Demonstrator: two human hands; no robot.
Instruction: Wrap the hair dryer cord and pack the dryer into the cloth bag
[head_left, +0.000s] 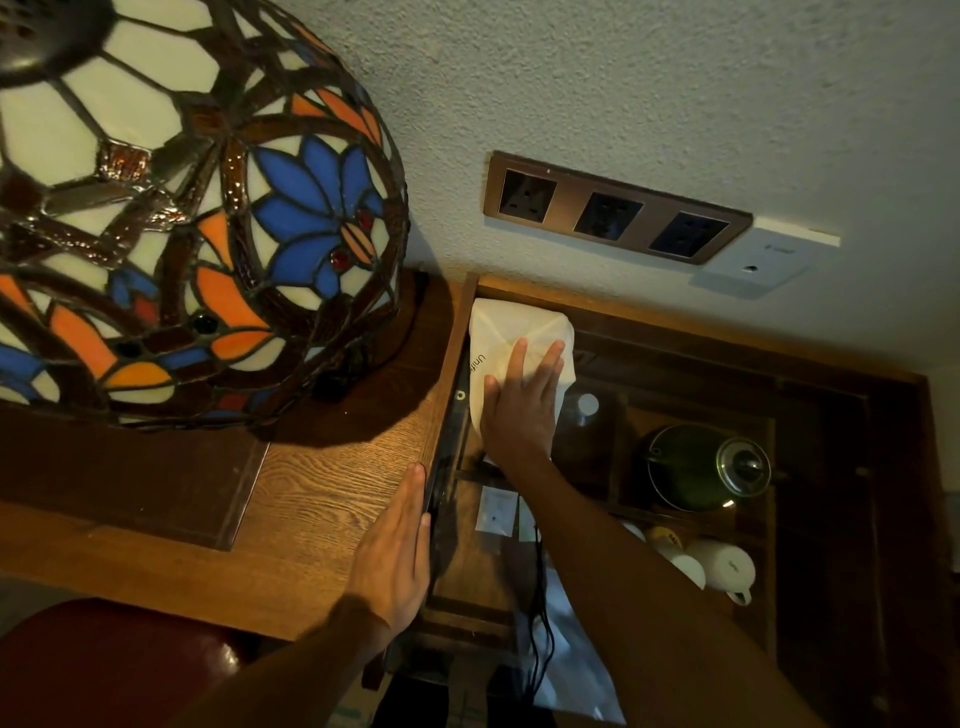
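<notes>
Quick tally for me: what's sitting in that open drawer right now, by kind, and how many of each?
Cloth bag, white, under the right hand: 1
Kettle, dark green with a lid: 1
White cups, lying on their sides: 2
Clear bottle with a white cap: 1
Small paper sachets: at least 1, others unclear
Total: 6 clearly seen

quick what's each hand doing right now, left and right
Left hand: open, flat against the desk edge, holding nothing.
Right hand: open, fingers spread, pressing on the cloth bag, not gripping it.
</notes>
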